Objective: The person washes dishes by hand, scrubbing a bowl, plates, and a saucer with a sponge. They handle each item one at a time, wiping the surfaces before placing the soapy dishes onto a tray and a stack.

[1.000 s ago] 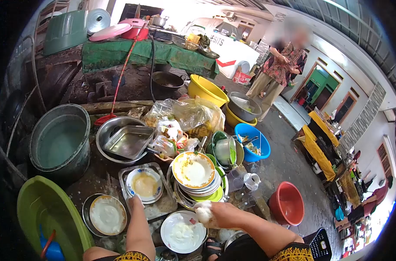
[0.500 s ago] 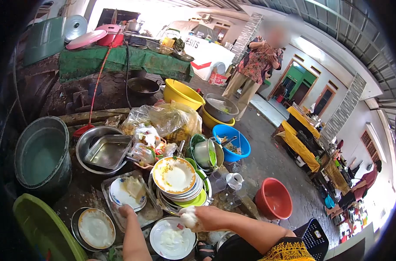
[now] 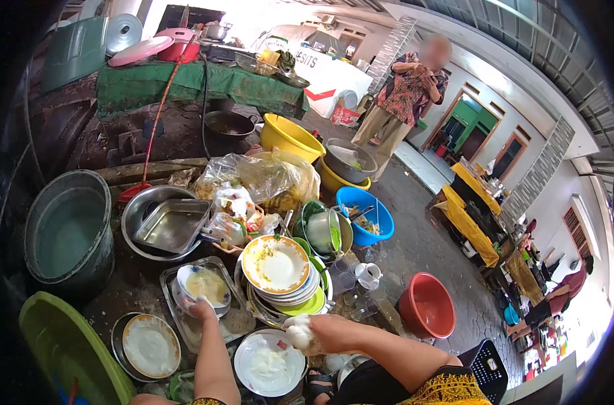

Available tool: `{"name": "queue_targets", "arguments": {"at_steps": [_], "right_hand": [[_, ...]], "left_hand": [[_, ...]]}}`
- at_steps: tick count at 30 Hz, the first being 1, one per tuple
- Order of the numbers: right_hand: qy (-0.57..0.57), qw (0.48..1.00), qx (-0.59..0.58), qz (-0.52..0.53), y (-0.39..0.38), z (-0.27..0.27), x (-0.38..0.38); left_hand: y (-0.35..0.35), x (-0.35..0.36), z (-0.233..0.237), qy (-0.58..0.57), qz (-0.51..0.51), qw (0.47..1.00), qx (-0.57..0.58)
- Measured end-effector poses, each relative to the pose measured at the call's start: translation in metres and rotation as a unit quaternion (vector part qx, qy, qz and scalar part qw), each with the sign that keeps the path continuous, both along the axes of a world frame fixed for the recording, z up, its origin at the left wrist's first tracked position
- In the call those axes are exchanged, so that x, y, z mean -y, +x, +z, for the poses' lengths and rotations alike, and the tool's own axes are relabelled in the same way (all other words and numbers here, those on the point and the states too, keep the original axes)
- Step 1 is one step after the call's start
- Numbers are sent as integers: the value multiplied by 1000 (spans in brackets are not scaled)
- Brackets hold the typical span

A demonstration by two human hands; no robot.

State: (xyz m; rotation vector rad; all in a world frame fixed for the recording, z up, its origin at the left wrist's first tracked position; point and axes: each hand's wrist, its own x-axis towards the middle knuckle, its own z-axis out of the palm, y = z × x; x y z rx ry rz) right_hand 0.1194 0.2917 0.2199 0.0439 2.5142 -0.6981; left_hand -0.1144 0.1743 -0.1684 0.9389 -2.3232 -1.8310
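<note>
My left hand grips the near rim of a small white bowl with yellowish liquid in it. The bowl tilts over the metal tray, and another white dish shows partly beneath it. In my right hand is a white, foamy sponge, held just above a white plate covered in suds. Beyond the sponge stands a stack of used plates, the top one orange-rimmed and smeared with food. To the left, a soapy orange-rimmed plate rests on a dark pan.
A dark bucket of water and a green tub stand at left. Behind the tray are a steel basin and a clear bag of scraps. Glasses, a red basin and a blue basin lie right. A person stands behind.
My left hand has moved slightly up and right, and the bowl has tipped and risen off the dish beneath. My right hand stays in nearly the same place with the sponge.
</note>
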Motion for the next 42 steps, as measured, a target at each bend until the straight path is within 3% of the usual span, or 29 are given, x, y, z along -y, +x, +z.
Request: {"name": "queue_targets", "arguments": {"at_steps": [1, 2, 6, 7, 9, 10, 12, 13, 15, 16, 17, 20, 22, 23, 25, 27, 29, 31, 33, 35, 36, 39, 42], "right_hand": [[-3, 1000, -6, 7, 0, 0, 0], [-3, 1000, -5, 8, 1, 0, 2], [-22, 998, -53, -12, 3, -1, 3], [-28, 998, -61, -16, 3, -1, 3], [-29, 998, -50, -23, 1, 3, 3], [-28, 998, -40, -30, 0, 5, 4], [-43, 998, -44, -28, 1, 7, 3], [-54, 997, -50, -25, 1, 8, 3], [-26, 999, 10, -36, 0, 7, 1], [12, 999, -8, -47, 1, 1, -2], [49, 997, -27, -58, 2, -6, -6], [86, 992, -72, -62, -1, -21, -16], [116, 983, -99, -103, -7, -22, -17], [111, 982, -106, -106, -10, -25, -17], [148, 969, -147, -134, -15, -23, -10], [113, 968, -156, -161, -18, -18, -3], [62, 956, -212, -190, -23, -22, 2], [80, 966, -170, -179, -31, -19, 9], [61, 957, -213, -190, -46, -47, 11], [-33, 945, -268, -187, -50, -47, 26], [-37, 945, -266, -187, -50, -48, 36], [24, 944, -292, -154, -56, -60, 69], [92, 932, -347, -54, -58, -79, 107]], "left_hand": [[-2, -4, 4, 186, 37, 980, -60], [-5, -5, 8, 313, 87, 946, 10], [0, 13, 29, 332, 53, 934, 124], [-5, 11, 9, 332, 55, 933, 124], [-15, 9, -36, 220, 61, 973, 36], [-11, 15, -19, 217, 61, 974, 37], [-6, 30, 15, -57, -46, 989, 130], [-7, 33, 12, -59, -44, 989, 129], [-10, 37, 8, -152, -42, 986, -50], [16, 50, 102, -106, -92, 987, -79], [22, 54, 125, -108, -91, 986, -83], [26, 66, 144, -119, -127, 975, -141], [17, 66, 135, -108, -52, 937, -329], [16, 68, 138, -111, -53, 933, -337], [22, 72, 160, 14, -43, 961, -272], [30, 75, 184, 53, -43, 963, -260], [52, 74, 226, 199, -2, 958, -208], [69, 81, 246, 150, -55, 969, -187], [77, 82, 251, 183, -63, 963, -189], [92, 85, 268, 239, -93, 945, -201], [94, 85, 265, 332, -111, 908, -228], [106, 89, 266, 361, -111, 900, -217], [118, 106, 269, 376, -117, 895, -209]]}}
